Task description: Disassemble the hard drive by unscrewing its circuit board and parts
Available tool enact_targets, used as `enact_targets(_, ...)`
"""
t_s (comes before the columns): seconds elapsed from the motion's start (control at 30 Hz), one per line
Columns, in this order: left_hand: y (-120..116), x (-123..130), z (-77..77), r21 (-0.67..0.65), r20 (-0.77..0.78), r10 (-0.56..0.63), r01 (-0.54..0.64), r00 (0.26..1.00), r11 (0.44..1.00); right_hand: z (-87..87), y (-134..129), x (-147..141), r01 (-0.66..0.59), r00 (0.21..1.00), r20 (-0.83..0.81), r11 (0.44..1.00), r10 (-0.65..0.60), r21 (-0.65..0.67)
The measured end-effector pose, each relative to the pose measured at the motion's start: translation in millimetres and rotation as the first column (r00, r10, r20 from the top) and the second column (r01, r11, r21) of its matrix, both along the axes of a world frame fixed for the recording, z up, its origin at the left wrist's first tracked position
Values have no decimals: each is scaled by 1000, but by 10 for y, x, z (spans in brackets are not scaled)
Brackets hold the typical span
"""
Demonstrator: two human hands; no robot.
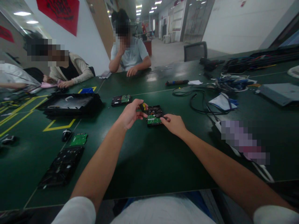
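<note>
A hard drive (pixel 155 110) with a black casing lies on the green table in front of me. Its green circuit board (pixel 154 119) faces up along the near side. My left hand (pixel 132 114) is closed around a short black-and-yellow tool handle (pixel 143 107) at the drive's left edge; the tool's tip cannot be made out. At the right edge, the fingers of my right hand (pixel 173 123) pinch the drive near the corner of the board. A second hard drive (pixel 121 100) lies beyond my left hand.
A black tray (pixel 70 104) stands at left. Nearer lie a loose green circuit board (pixel 78 139), a black computer mouse (pixel 66 135) and a black plastic panel (pixel 62 168). Cables (pixel 198 95), a power strip (pixel 230 140) and a grey metal box (pixel 280 93) occupy the right. People sit across the table.
</note>
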State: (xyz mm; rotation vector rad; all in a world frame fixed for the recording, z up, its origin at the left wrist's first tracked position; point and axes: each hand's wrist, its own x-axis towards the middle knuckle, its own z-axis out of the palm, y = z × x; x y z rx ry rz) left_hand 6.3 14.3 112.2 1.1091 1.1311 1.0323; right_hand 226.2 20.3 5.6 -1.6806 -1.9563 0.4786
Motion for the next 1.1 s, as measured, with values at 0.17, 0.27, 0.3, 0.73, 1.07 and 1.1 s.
enact_targets(0.17,-8,2,0,14,-20,-11,11,1000,1000,-2,-6,6,-2,1000,-3,1000,2,4)
enact_targets(0.27,-13,25,1,-25,9,-14,14,1000,1000,16,-11,5,-10,1000,0,1000,10,-2)
enact_targets(0.3,-13,32,3,-33,15,-11,11,1000,999,19,-11,5,-11,1000,3,1000,11,-4)
enact_targets(0.73,3,0,-21,-2,-10,-38,38,999,999,6,-9,15,-16,1000,-10,1000,16,6)
enact_targets(1.07,12,-17,-12,-10,18,-19,20,1000,1000,3,2,4,0,1000,10,1000,0,-10)
enact_targets(1.1,10,-20,-12,-9,16,-26,26,1000,1000,11,-2,4,-1,1000,9,1000,1,-14)
